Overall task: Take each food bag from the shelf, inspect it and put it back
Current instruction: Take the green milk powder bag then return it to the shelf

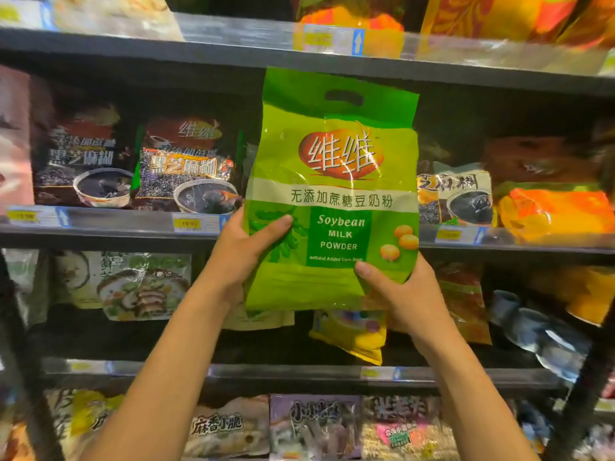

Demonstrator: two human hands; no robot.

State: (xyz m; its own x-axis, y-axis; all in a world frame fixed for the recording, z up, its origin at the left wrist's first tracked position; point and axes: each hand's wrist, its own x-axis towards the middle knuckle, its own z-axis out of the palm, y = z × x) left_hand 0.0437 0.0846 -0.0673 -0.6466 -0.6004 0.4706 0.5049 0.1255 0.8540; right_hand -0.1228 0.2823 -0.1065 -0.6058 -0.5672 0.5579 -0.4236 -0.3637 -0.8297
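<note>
A green bag of soybean milk powder [336,194] is held upright in front of the dark shelf [109,227], its printed front facing me. My left hand [246,251] grips the bag's lower left edge, thumb lying across the front. My right hand [402,294] grips the lower right corner, thumb pressed on the front. The fingers of both hands are hidden behind the bag.
Black sesame paste bags [186,164] stand on the shelf left of the green bag, and another [456,194] shows at its right beside an orange bag [552,211]. Shelves above and below hold several more food bags. A dark upright post [585,377] stands at the right.
</note>
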